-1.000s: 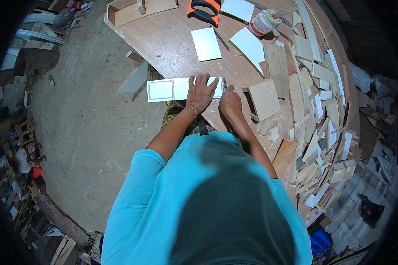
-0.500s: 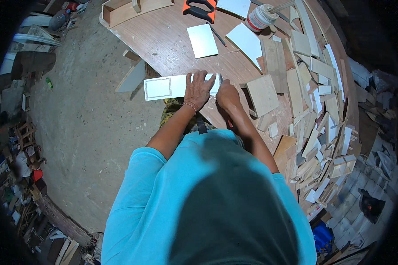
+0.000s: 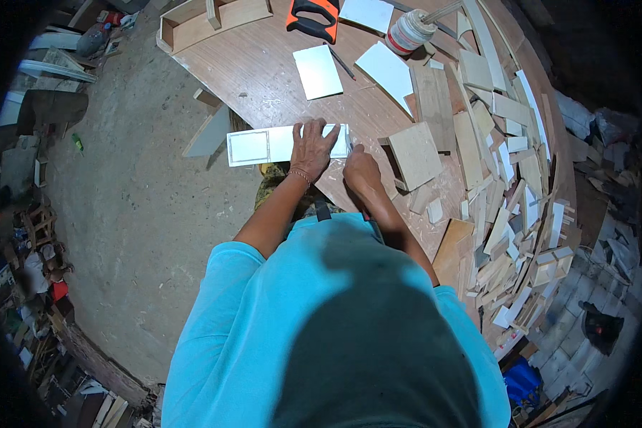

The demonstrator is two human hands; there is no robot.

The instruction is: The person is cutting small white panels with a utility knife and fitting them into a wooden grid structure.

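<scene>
A long white board (image 3: 248,148) with grey lines marked along its edges lies across the table's near corner, its left part sticking out past the edge. My left hand (image 3: 311,148) rests on it toward the right, palm down with fingers spread. At the board's right end is my right hand (image 3: 362,170), its fingers closed. What sits in that fist is mostly hidden; only a thin tip shows by the board's end. Beyond the board lie a white rectangular piece (image 3: 318,73) and a pencil (image 3: 342,62).
A handsaw (image 3: 312,20) with an orange and black handle lies at the back, near a shallow wooden tray (image 3: 221,28). A white tub (image 3: 411,32) holds a stick. Right of my hands stands a small wooden box (image 3: 415,153), then a heap of wood offcuts (image 3: 510,214).
My right hand has moved a little toward me along the board's right end. My left hand stays on the board. The whole view has shifted slightly.
</scene>
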